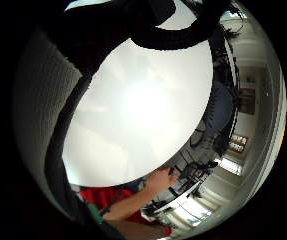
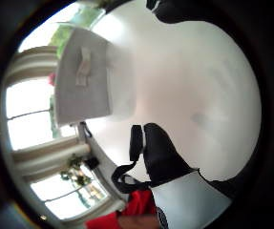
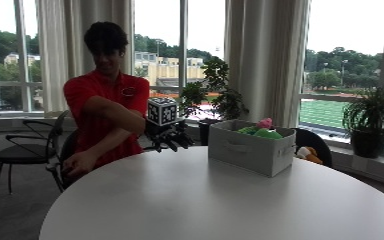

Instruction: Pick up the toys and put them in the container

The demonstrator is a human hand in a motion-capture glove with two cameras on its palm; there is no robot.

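Counting one grey container [image 3: 252, 148] on my round white table [image 3: 198, 205], with two toys [image 3: 264, 131] showing above its rim. My gloved right hand [image 3: 169, 136] hovers beside it, fingers [image 3: 177, 142] released, holding nothing.

Outside view faces across table [image 3: 198, 200]; palm views overlook it.

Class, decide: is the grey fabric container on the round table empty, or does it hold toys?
It holds toys: green and pink plush toys show above the rim of the container.
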